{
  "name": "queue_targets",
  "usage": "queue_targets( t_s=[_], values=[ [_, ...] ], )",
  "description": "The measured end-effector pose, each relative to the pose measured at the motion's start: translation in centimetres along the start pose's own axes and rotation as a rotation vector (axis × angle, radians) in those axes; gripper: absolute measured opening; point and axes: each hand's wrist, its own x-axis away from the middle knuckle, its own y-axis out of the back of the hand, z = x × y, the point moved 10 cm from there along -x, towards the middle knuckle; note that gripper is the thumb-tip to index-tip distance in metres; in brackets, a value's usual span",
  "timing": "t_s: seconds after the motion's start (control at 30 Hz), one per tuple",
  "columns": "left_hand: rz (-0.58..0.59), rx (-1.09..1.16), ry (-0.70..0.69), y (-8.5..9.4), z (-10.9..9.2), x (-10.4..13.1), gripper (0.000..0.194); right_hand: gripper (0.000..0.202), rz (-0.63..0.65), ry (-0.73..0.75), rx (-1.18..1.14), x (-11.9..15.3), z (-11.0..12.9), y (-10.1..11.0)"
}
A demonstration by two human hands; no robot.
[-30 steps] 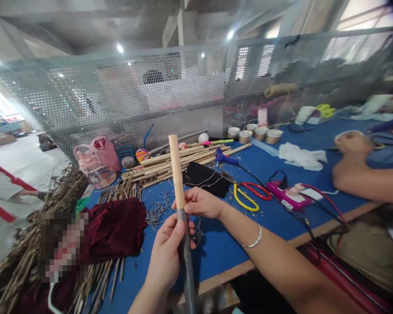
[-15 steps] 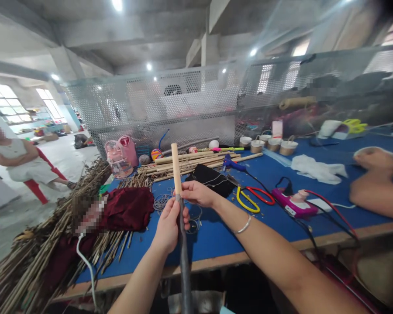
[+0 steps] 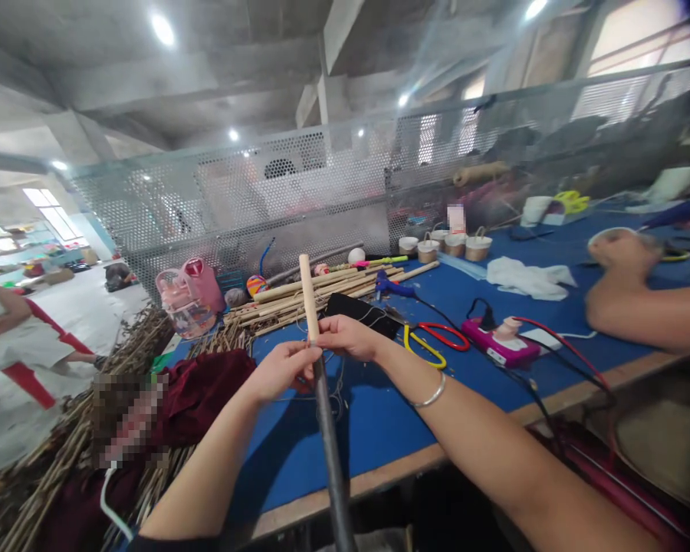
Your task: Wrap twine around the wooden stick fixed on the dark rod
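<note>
A long stick stands tilted before me, its bare pale wooden top (image 3: 309,299) rising above a dark grey covered lower length (image 3: 330,452). Just at the line where pale meets dark, my left hand (image 3: 281,369) pinches it with thumb and fingers. My right hand (image 3: 348,337) grips the pale wood slightly higher, from the right. Thin grey cord (image 3: 338,410) lies in loops on the table behind the stick; whether a strand sits between my fingers I cannot tell. Near my right hand are a black cloth (image 3: 356,308) and scissors (image 3: 407,337) with yellow and red handles.
Pale sticks (image 3: 299,291) lie along the back, near a blue glue gun (image 3: 395,287). A magenta power strip (image 3: 497,346) with cables sits right, before another person's arm (image 3: 644,303). Dark red cloth (image 3: 207,391) and dry stalks (image 3: 40,475) cover the left. A mesh partition (image 3: 253,184) stands behind.
My left hand has shifted from wrapping the dark part below the joint to pinching from the left at the joint, elbow out. My right hand keeps its grip. The view has turned right.
</note>
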Motion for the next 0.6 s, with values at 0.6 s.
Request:
queue_targets(
  t_s=[0.6],
  values=[
    [-0.139,0.224,-0.125,2.4,2.3,-0.9,0.036,0.039,-0.029,-0.027,0.09,-0.3,-1.2,0.1]
  ],
)
